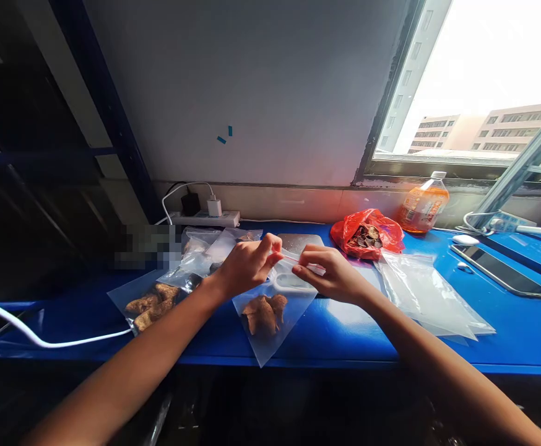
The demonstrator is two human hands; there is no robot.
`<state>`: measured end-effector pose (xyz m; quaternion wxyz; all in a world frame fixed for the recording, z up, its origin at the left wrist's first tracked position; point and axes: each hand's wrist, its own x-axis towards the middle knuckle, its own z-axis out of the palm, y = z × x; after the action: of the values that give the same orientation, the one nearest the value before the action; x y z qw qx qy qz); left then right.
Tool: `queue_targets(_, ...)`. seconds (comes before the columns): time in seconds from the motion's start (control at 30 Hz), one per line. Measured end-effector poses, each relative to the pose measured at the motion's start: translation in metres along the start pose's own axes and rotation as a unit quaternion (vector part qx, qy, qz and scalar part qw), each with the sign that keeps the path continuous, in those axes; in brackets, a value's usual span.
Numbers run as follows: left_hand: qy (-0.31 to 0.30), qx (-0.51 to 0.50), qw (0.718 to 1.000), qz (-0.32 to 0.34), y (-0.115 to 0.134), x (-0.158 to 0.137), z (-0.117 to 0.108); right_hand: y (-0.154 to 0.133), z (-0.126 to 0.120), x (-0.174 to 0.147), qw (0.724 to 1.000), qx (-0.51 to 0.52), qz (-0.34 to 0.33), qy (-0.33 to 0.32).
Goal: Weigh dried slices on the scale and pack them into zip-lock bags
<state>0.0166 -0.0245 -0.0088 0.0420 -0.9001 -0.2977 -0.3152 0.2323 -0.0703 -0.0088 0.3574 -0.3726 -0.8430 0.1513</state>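
Observation:
My left hand (256,260) and my right hand (328,272) are close together above the table, both with thumb and fingers pinched. Between them runs the red-lined zip edge of a clear zip-lock bag (291,256). Just below, clear plastic (260,353) with brown dried chunks (264,314) in it reaches towards the table's front edge; I cannot tell whether it is the same bag. A white rounded container rim (293,288) shows behind and under the hands. Left of my left forearm lies another clear bag (119,294) with brown chunks (152,305).
More filled clear bags (182,263) lie at left. A red plastic bag (345,232) of dark dried slices (367,236), flat clear bags (432,297), a phone (500,271) and an orange drink bottle (423,204) stand or lie at right. A power strip (205,218) sits by the wall.

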Motion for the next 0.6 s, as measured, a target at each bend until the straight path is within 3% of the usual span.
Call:
queue_targets(0.1,-0.029,0.010,0.999,-0.030,-0.007,0.004,-0.011,-0.002,-0.004,0.001,0.996,0.078,0.008,0.032)
queue_targets(0.17,-0.009,-0.029,0.999,-0.033,-0.009,0.006,-0.019,-0.002,-0.010,0.002,0.988,0.138,0.039,0.064)
queue_targets(0.23,0.045,-0.082,0.995,-0.042,-0.010,0.005,-0.026,0.000,-0.018,0.003,0.968,0.213,0.073,0.115)
queue_targets(0.33,0.184,-0.144,0.968,-0.095,-0.013,0.001,-0.033,0.009,-0.026,0.003,0.925,0.324,0.120,0.159)
queue_targets(0.47,0.389,-0.189,0.887,-0.165,-0.023,0.000,-0.039,0.017,-0.013,0.002,0.867,0.455,0.186,0.080)
queue_targets(0.53,0.443,-0.191,0.859,-0.172,-0.026,0.003,-0.042,0.012,0.004,0.002,0.824,0.523,0.216,0.026)
queue_targets(0.6,0.457,-0.200,0.850,-0.168,-0.027,0.005,-0.042,0.002,0.020,0.002,0.790,0.566,0.236,-0.009)
